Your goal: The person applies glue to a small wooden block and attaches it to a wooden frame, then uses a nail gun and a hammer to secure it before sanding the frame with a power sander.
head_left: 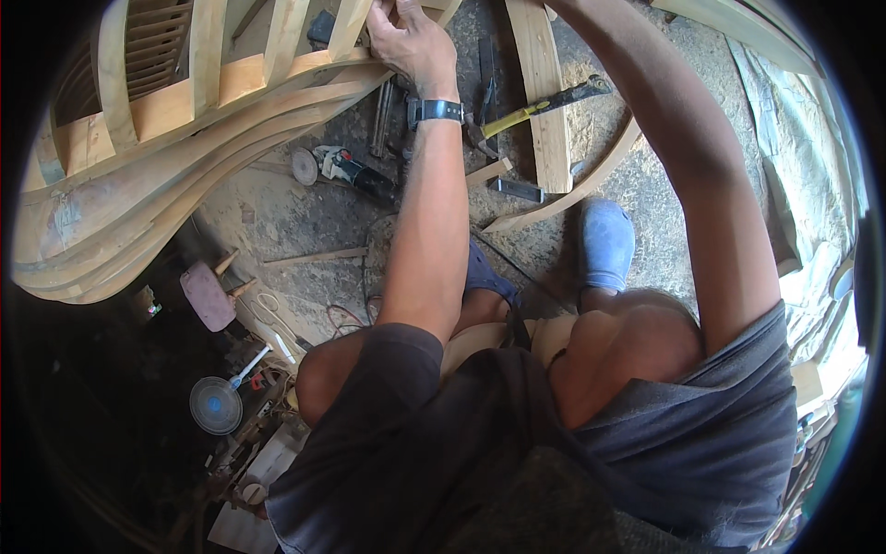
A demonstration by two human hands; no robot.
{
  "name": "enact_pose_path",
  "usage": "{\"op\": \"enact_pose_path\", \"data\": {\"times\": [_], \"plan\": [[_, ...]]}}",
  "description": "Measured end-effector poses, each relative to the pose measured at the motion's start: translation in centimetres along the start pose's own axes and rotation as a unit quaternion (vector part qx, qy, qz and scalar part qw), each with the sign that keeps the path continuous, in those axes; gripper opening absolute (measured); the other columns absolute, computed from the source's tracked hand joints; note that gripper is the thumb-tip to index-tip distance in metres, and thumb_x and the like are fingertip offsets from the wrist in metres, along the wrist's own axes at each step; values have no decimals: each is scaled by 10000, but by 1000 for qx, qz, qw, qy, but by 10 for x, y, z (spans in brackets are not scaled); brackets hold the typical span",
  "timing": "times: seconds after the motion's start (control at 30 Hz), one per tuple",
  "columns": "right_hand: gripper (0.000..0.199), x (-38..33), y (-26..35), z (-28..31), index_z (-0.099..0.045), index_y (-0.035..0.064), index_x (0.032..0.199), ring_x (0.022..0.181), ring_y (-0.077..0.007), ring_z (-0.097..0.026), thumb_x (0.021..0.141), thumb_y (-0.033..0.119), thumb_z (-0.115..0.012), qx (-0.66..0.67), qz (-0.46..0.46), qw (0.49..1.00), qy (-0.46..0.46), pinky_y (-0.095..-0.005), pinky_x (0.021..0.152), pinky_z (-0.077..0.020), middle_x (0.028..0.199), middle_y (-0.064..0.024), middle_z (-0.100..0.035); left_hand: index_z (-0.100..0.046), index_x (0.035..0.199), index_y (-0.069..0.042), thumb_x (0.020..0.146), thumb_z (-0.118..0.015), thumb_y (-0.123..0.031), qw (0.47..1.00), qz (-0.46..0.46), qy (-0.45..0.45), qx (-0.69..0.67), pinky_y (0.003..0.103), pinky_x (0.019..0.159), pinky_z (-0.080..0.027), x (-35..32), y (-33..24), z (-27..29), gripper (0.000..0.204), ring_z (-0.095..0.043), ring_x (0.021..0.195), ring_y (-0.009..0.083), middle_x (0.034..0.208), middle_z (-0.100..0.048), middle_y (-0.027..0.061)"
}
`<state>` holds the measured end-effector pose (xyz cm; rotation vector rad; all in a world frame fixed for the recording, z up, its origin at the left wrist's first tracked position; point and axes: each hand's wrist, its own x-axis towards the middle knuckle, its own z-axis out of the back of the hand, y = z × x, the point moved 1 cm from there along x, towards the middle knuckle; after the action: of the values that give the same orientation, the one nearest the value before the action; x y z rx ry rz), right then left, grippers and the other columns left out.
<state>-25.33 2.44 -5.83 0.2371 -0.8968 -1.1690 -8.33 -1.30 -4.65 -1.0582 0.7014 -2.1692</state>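
My left hand (413, 44) is at the top edge, beside the end of a curved wooden frame (249, 78) with upright ribs. Its fingers are curled together against the wood; what they hold, if anything, is hidden. A watch sits on that wrist. My right forearm (637, 55) reaches up past the top edge, and the right hand lies outside the picture. Between the arms, a hammer (526, 113) with a yellow and black handle lies across a wooden plank (544, 102). A curved wooden strip (591, 185) lies next to the plank.
An angle grinder (346, 171) rests on the dusty floor left of my left forearm. A pink mallet (210, 295) and a small round fan (216, 404) are at lower left. Pale sheeting (803, 175) lines the right side. My blue clog (607, 245) stands near the strip.
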Motion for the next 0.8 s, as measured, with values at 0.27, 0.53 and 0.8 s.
{"op": "enact_pose_path", "data": {"times": [0.27, 0.53, 0.8], "plan": [[243, -6, 2, -6, -618, 39, 1181, 1023, -384, -634, 961, 142, -626, 23, -61, 998, -19, -452, 893, -494, 1063, -198, -662, -692, 1075, 52, 1014, -565, -470, 999, 19, 17, -43, 479, 917, -479, 1, -2, 4, 541, -651, 1016, 430, 1051, -706, 260], [238, -2, 2, 1, -618, 36, 1179, 1007, -393, -631, 960, 128, -615, 21, -26, 999, -3, -456, 887, -496, 1047, -206, -660, -669, 1143, 45, 1028, -552, -453, 999, 16, -47, 3, 486, 894, -487, -3, 2, -10, 524, -650, 1019, 453, 1055, -702, 267], [300, -8, 5, -1, -627, 26, 1239, 1058, -357, -653, 950, 99, -598, 140, -22, 989, -41, -415, 926, -508, 1146, -204, -684, -684, 1053, 65, 1028, -565, -436, 999, -7, -28, -16, 504, 864, -488, -2, -10, -6, 516, -652, 978, 456, 1007, -697, 280]]}}
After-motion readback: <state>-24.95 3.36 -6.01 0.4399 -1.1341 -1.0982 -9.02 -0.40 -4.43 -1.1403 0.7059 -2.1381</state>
